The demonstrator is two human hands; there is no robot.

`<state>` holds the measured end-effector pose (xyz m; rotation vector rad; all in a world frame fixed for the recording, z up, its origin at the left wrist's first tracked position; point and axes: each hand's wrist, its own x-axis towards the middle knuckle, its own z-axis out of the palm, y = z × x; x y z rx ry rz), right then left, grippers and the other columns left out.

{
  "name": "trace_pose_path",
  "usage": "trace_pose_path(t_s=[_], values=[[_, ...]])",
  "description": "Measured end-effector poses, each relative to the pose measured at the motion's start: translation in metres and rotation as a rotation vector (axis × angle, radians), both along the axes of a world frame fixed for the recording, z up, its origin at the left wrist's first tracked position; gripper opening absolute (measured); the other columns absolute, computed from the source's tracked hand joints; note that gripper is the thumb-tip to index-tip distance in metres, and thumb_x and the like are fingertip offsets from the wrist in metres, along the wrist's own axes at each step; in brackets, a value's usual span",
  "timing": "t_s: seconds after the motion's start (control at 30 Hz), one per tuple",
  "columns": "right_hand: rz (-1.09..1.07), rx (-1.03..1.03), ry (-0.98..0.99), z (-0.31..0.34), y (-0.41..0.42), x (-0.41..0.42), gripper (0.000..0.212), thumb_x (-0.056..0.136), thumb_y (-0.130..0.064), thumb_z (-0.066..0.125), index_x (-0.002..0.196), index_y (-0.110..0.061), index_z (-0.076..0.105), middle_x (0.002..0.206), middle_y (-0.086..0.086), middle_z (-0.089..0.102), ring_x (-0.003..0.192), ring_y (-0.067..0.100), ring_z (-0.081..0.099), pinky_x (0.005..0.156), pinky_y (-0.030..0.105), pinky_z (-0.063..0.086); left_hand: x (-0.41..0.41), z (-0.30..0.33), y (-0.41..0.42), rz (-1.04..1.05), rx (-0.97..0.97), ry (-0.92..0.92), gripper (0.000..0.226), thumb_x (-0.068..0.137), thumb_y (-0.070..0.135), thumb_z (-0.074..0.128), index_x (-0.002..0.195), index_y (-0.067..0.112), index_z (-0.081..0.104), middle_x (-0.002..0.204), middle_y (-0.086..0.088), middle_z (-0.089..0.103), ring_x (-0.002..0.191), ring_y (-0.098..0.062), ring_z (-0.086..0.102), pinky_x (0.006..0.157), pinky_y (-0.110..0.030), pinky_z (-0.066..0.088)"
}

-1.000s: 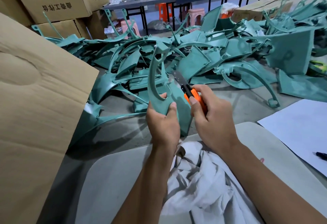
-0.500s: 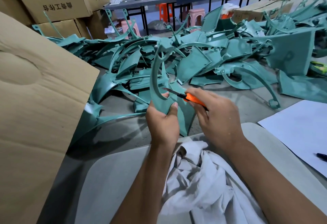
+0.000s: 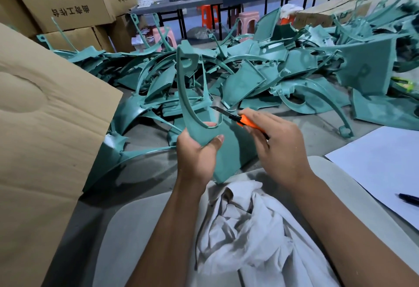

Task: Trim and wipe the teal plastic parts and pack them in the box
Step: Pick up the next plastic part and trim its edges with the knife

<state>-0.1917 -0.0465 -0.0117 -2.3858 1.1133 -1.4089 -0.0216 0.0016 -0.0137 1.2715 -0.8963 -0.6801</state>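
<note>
The teal plastic part (image 3: 199, 114), a curved fork-shaped moulding with a flat lower panel, stands upright in mid-air just above the near edge of the floor pile, over the pale counter (image 3: 140, 230). The left hand (image 3: 197, 155) grips its lower left edge, thumb pressed on the near face and a fingertip showing through the inner curve. The right hand (image 3: 276, 144) is curled round an orange utility knife (image 3: 240, 120), whose dark blade points left and meets the part's inner rim at the crook of the curve. This looks like the trimming step, with flash being shaved off that edge; wiping and packing are not yet done for this piece. The next move probably calls for a steady draw of the blade along the rim, away from the left fingertip that sits close to it, then a swap to the white cloth (image 3: 244, 230) crumpled on the counter just below. The cardboard box (image 3: 45, 128) stands open at the near left, and a large heap of teal parts (image 3: 272, 76) covers the floor beyond. White paper (image 3: 374, 169) and a pen (image 3: 408, 199) lie at the right.
</note>
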Motion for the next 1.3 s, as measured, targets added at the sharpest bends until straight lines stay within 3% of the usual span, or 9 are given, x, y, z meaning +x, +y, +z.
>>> trace_pose_path(t_s=[0.2, 0.33, 0.57, 0.77, 1.0, 1.1, 1.2, 1.3], values=[[0.125, 0.010, 0.058, -0.004, -0.003, -0.004, 0.028, 0.104, -0.022, 0.063, 0.130, -0.023, 0.072, 0.110, -0.002, 0.076, 0.097, 0.025, 0.071, 0.078, 0.045, 0.057, 0.006, -0.004, -0.002, -0.008, 0.069, 0.051, 0.030, 0.071, 0.011, 0.078, 0.101, 0.011, 0.073, 0.093, -0.003, 0.079, 0.086, -0.024, 0.077, 0.078, -0.042, 0.062], [-0.032, -0.060, -0.099, -0.006, 0.001, 0.002, 0.029, 0.104, -0.017, 0.062, 0.132, -0.019, 0.070, 0.108, 0.002, 0.076, 0.090, 0.027, 0.071, 0.071, 0.044, 0.057, 0.006, -0.003, -0.001, -0.014, 0.061, 0.063, 0.030, 0.075, 0.005, 0.078, 0.104, 0.009, 0.073, 0.096, -0.005, 0.079, 0.090, -0.026, 0.077, 0.085, -0.048, 0.062], [-0.109, -0.075, -0.030, -0.003, 0.008, 0.010, 0.030, 0.105, -0.021, 0.056, 0.131, -0.020, 0.071, 0.099, 0.006, 0.075, 0.081, 0.033, 0.067, 0.063, 0.045, 0.054, 0.004, -0.001, -0.002, 0.010, 0.053, 0.004, 0.026, 0.083, -0.009, 0.075, 0.106, 0.004, 0.072, 0.098, -0.010, 0.079, 0.092, -0.028, 0.076, 0.089, -0.052, 0.060], [0.026, 0.028, 0.037, -0.004, 0.004, 0.005, 0.030, 0.104, -0.018, 0.061, 0.132, -0.022, 0.071, 0.106, 0.007, 0.075, 0.095, 0.033, 0.069, 0.075, 0.048, 0.056, 0.005, 0.000, -0.002, 0.019, 0.088, 0.060, 0.025, 0.084, -0.007, 0.076, 0.106, 0.005, 0.071, 0.096, -0.007, 0.079, 0.090, -0.024, 0.076, 0.087, -0.048, 0.062], [0.153, 0.108, 0.046, -0.009, 0.004, 0.005, 0.032, 0.099, -0.018, 0.067, 0.129, -0.026, 0.071, 0.110, -0.006, 0.077, 0.096, 0.018, 0.071, 0.080, 0.042, 0.057, 0.007, 0.000, 0.000, 0.026, 0.101, 0.078, 0.029, 0.082, -0.006, 0.079, 0.108, -0.001, 0.070, 0.101, -0.014, 0.077, 0.093, -0.032, 0.075, 0.089, -0.052, 0.060], [0.061, 0.078, -0.054, -0.009, 0.004, 0.008, 0.031, 0.100, -0.017, 0.067, 0.130, -0.020, 0.071, 0.109, -0.003, 0.077, 0.094, 0.020, 0.072, 0.081, 0.042, 0.058, 0.009, -0.001, 0.001, 0.006, 0.111, 0.065, 0.030, 0.080, -0.005, 0.081, 0.107, 0.001, 0.071, 0.099, -0.010, 0.079, 0.090, -0.028, 0.077, 0.086, -0.048, 0.062], [-0.001, 0.070, 0.022, -0.007, 0.007, 0.009, 0.030, 0.101, -0.023, 0.062, 0.130, -0.024, 0.069, 0.106, -0.001, 0.077, 0.091, 0.026, 0.071, 0.076, 0.045, 0.057, 0.011, -0.003, 0.003, -0.033, 0.139, -0.007, 0.024, 0.079, 0.003, 0.085, 0.100, 0.008, 0.075, 0.094, -0.004, 0.080, 0.087, -0.022, 0.077, 0.080, -0.041, 0.063], [0.023, 0.054, 0.102, -0.004, 0.016, 0.014, 0.027, 0.098, -0.028, 0.060, 0.123, -0.031, 0.069, 0.098, -0.005, 0.076, 0.087, 0.024, 0.070, 0.070, 0.043, 0.057, 0.011, -0.003, 0.005, -0.046, 0.291, -0.156, 0.016, 0.079, 0.026, 0.086, 0.088, 0.015, 0.078, 0.080, -0.004, 0.079, 0.069, -0.022, 0.076, 0.057, -0.031, 0.058]])
